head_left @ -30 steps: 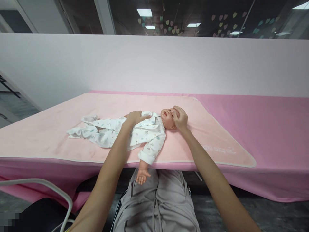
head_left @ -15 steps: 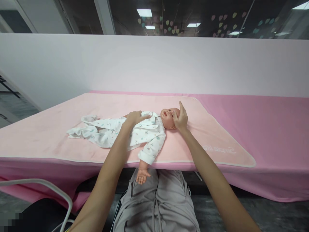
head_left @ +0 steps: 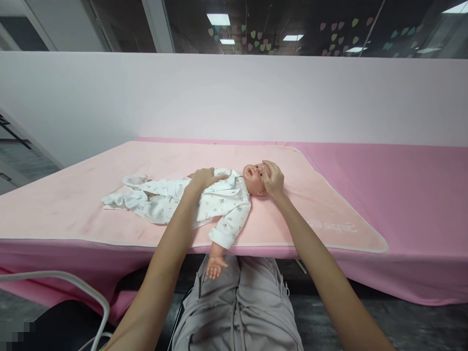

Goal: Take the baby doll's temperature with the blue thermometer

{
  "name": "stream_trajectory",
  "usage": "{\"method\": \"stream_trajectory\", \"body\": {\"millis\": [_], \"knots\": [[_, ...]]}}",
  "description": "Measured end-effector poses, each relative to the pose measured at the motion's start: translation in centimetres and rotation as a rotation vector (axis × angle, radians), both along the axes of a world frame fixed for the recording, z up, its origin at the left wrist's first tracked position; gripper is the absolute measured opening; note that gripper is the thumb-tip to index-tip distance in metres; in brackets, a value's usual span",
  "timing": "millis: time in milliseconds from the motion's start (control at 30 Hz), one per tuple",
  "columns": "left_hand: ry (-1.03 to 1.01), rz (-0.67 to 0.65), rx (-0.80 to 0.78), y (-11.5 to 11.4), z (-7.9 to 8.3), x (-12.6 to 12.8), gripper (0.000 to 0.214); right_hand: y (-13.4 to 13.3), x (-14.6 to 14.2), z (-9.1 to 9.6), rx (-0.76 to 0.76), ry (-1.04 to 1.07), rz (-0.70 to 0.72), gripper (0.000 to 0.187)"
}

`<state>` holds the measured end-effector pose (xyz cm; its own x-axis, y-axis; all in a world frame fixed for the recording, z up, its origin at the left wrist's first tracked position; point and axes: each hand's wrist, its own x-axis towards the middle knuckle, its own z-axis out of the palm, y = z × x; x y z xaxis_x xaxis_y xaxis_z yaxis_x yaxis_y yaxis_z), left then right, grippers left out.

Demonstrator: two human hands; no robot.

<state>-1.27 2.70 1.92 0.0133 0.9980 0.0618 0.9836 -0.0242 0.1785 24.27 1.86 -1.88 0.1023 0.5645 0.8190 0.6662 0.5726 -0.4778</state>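
Note:
A baby doll (head_left: 232, 207) in a white printed sleepsuit lies on its back, its head to the right and its legs to the left. One doll arm hangs over the near table edge. My left hand (head_left: 205, 179) rests on the doll's torso with the thumb stretched toward its chest. On the doll's head (head_left: 252, 179), my right hand (head_left: 274, 179) lies over the forehead and crown, fingers curved along it and thumb near the brow. Beneath the doll is a pale peach mat (head_left: 87, 170).
A pink cloth (head_left: 413, 195) covers the table under the mat. Behind stands a white partition (head_left: 234, 97) with dark glass above. A white curved tube frame (head_left: 73, 278) is at the lower left. My legs (head_left: 237, 302) are below the near table edge.
The fingers of my right hand have come down from a raised position onto the doll's forehead. My left hand and the doll stay in place.

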Motion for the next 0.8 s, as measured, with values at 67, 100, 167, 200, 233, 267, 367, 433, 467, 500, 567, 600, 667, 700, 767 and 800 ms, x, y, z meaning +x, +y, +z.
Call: {"method": "stream_trajectory", "body": {"millis": [67,100,167,200,233,267,367,433,467,500,567,600,667,700,767,800], "knots": [[-0.002,0.000,0.000,0.03,-0.02,-0.02,0.087,-0.01,-0.02,0.01,-0.003,0.003,-0.003,0.034],[-0.001,0.001,-0.001,0.05,-0.03,-0.02,0.087,-0.01,-0.03,0.01,-0.004,0.004,-0.006,0.034],[0.003,0.000,0.000,0.05,-0.03,-0.03,0.087,0.02,-0.04,-0.02,-0.001,0.004,-0.010,0.033],[0.006,-0.002,0.000,0.04,-0.02,-0.03,0.088,0.03,-0.05,-0.03,0.002,0.005,-0.012,0.033],[0.006,-0.007,0.002,0.01,-0.01,-0.02,0.088,0.04,-0.05,-0.05,0.004,0.005,-0.012,0.033],[0.006,-0.010,0.005,-0.04,0.02,-0.01,0.088,0.06,-0.06,-0.06,0.004,0.005,-0.011,0.033],[0.005,-0.007,0.007,-0.20,0.13,0.06,0.086,0.07,-0.06,-0.09,-0.003,0.006,-0.008,0.033],[0.006,-0.001,0.005,-0.28,0.19,0.11,0.086,0.08,-0.06,-0.10,-0.004,0.005,-0.007,0.034],[0.007,-0.001,0.003,-0.30,0.21,0.12,0.086,0.09,-0.05,-0.10,-0.003,0.005,-0.007,0.034],[0.008,-0.003,0.003,-0.31,0.22,0.13,0.086,0.10,-0.04,-0.11,-0.001,0.004,-0.007,0.034],[0.011,-0.008,0.004,-0.29,0.21,0.13,0.086,0.13,-0.02,-0.11,0.000,0.003,-0.009,0.034],[0.013,-0.011,0.005,-0.26,0.20,0.12,0.087,0.13,-0.01,-0.11,-0.001,0.002,-0.010,0.033],[0.019,-0.012,0.008,-0.18,0.14,0.07,0.087,0.12,-0.01,-0.07,-0.003,-0.001,-0.013,0.032],[0.021,-0.012,0.008,-0.14,0.12,0.05,0.087,0.09,-0.02,-0.04,-0.004,-0.002,-0.013,0.032],[0.022,-0.012,0.009,-0.06,0.07,-0.01,0.088,-0.01,-0.07,0.06,-0.009,-0.001,-0.013,0.031],[0.023,-0.013,0.008,-0.04,0.05,-0.03,0.088,-0.07,-0.10,0.12,-0.013,0.002,-0.013,0.031]]}}
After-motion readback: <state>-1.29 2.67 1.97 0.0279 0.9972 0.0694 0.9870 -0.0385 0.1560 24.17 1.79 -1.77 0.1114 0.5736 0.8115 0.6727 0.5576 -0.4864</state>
